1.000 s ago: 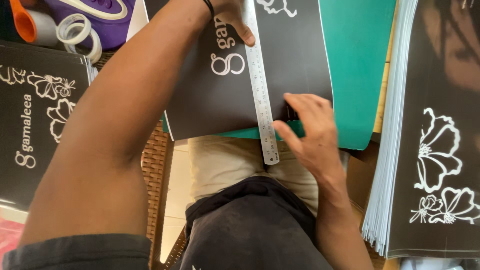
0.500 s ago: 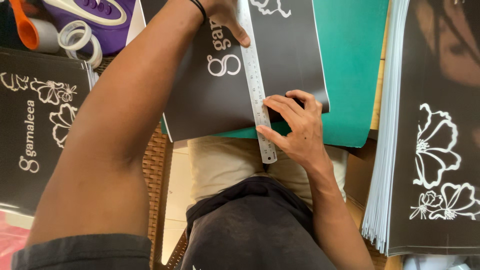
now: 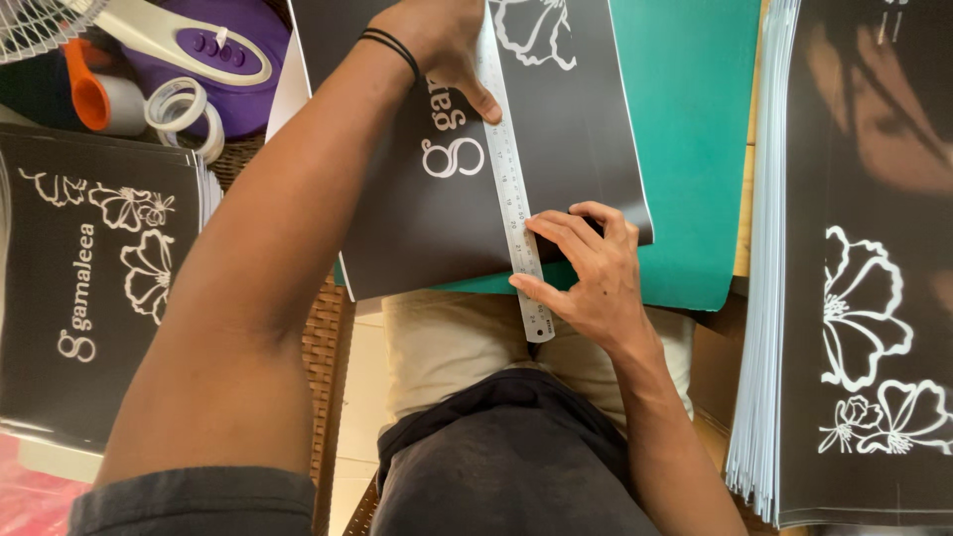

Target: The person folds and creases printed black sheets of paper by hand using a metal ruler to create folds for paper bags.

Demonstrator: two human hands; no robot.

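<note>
Steel ruler (image 3: pixel 511 179), long and silver, lies lengthwise down a black printed sheet (image 3: pixel 586 149) with white flower outlines; sheet rests on a green cutting mat (image 3: pixel 695 149), whose near edge overhangs the person's lap. Left hand (image 3: pixel 447 40): fingers spread, thumb pressing the ruler's far part flat against the sheet; grip open-palmed, pinning rather than enclosing. Right hand (image 3: pixel 591 273): fingers curled at the ruler's near end, thumb under or beside its edge, fingertips on the sheet's lower corner; grip narrow, and whether it holds a small tool cannot be told. Risk, as a judgement: ruler's near end projects past sheet and mat with nothing under it, so uneven pressure could pivot it and skew the line; glossy sheet may slide on the mat; fingertips sit close to the ruler's working edge. Containers: none proper in view. Stacks noted instead: pile of like black sheets (image 3: pixel 854 298) at right, edges fanned, and another pile (image 3: pixel 99 288) at left on a wicker surface (image 3: pixel 323 347). Loose items at upper left: purple appliance (image 3: pixel 213 60) with white handle, tape rolls (image 3: pixel 184 109), orange-capped item (image 3: pixel 89 94), fan grille (image 3: pixel 35 25).
</note>
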